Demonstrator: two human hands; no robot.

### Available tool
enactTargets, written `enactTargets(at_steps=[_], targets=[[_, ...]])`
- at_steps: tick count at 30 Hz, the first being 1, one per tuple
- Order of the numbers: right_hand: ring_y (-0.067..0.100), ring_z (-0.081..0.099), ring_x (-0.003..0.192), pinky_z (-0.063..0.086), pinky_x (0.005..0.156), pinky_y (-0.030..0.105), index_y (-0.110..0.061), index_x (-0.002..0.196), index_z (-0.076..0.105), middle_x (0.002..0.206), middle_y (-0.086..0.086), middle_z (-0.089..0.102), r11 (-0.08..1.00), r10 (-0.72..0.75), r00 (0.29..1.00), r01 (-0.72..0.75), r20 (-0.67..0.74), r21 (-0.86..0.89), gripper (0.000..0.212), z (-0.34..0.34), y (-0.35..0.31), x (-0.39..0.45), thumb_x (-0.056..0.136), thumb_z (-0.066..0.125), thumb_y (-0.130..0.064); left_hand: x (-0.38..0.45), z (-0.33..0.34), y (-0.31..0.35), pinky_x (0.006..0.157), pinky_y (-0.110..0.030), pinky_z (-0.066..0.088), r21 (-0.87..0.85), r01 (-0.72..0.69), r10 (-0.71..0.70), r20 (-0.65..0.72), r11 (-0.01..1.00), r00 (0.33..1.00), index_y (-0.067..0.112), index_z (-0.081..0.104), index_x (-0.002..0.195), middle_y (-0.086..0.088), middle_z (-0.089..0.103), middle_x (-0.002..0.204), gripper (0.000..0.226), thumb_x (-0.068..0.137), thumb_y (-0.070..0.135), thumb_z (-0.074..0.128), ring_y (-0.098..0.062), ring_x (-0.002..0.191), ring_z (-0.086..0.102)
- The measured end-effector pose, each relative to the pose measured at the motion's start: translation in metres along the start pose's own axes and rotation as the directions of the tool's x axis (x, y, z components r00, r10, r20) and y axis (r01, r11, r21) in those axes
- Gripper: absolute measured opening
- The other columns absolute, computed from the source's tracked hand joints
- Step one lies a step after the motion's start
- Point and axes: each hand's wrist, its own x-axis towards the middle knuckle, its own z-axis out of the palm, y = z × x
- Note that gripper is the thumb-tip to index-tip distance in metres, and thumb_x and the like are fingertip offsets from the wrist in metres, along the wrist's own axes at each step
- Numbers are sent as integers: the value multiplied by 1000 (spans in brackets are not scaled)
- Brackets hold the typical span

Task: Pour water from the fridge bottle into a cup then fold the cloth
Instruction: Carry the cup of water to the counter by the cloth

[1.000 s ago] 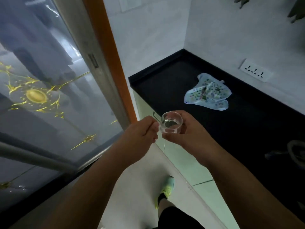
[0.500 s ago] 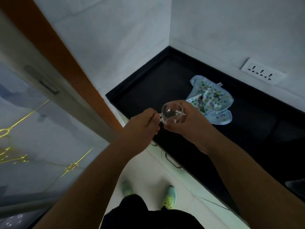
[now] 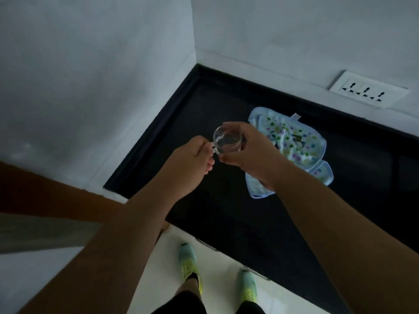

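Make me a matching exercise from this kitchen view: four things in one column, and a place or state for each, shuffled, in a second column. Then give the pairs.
Things:
1. glass cup
2. cloth
3. wall socket
4. shoes

Places or states:
A. on the white floor by the counter's front edge
B. crumpled on the black counter
C. on the white wall above the counter
D. held over the counter by the left hand and right hand

Pairs: 1-D, 2-B, 3-C, 4-A

White walls (image 3: 95, 64), black counter (image 3: 226, 211)

cloth (image 3: 292, 143) right, bare counter (image 3: 181, 132) left
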Motion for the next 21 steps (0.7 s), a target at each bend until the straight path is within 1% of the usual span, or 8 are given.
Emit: enactTargets(at_steps=[2,5,7,11,13,15,19,21], targets=[[10,70,108,60,98,40,-26,139,53,123,-7,69,1000,4,998,-4,-56,-15,77,9,4,23,73,87,-8,28,-7,-10,82,-28,58,1,7,-7,22,1000,1000,21,59,101,-1,69,94,25,113,26,37,-11,84,68],[10,70,103,61,93,36,-26,128,51,120,-5,68,999,16,993,-21,-114,-41,69,19,13,58,74,89,-11,66,-13,-24,82,-28,58,5,15,-15,38,1000,999,21,58,98,-2,69,95,26,113,26,37,-12,85,68],[10,70,103,60,93,36,-27,126,52,118,-7,69,998,13,994,-19,-110,-53,67,24,24,81,74,90,-14,90,-13,-33,85,-31,58,-2,35,-35,41,999,999,20,59,99,-4,69,96,27,113,25,37,-14,87,68],[4,66,107,54,91,25,-28,131,58,120,-12,68,995,-3,996,-6,-93,-103,68,27,43,129,73,92,-19,134,-8,-52,83,-30,58,-8,86,-85,26,996,996,16,61,104,-5,69,96,28,113,26,37,-14,86,68],[0,64,108,53,94,24,-29,133,60,121,-14,67,993,-10,996,0,-84,-114,67,28,52,150,74,92,-19,153,-3,-60,84,-29,58,-36,126,-126,18,991,992,16,61,106,-4,69,97,28,113,27,36,-13,87,68],[-1,63,107,52,93,23,-30,133,62,120,-15,67,989,-18,996,4,-91,-150,64,31,61,167,77,90,-22,171,2,-67,87,-32,58,-69,161,-161,5,985,987,16,62,110,-4,69,98,28,113,28,36,-14,90,68],[2,63,109,54,96,28,-31,135,60,125,-12,66,975,-31,994,6,-109,-220,62,36,76,197,79,88,-24,201,11,-80,93,-37,59,-97,187,-190,-18,978,982,16,62,110,-6,70,101,28,113,28,37,-20,97,70],[5,64,112,53,99,29,-28,137,58,128,-10,66,972,-44,991,13,-125,-235,65,39,81,212,80,88,-26,215,12,-87,95,-39,59,-114,195,-200,-37,974,979,17,63,109,-5,70,101,28,113,29,38,-19,98,71]])
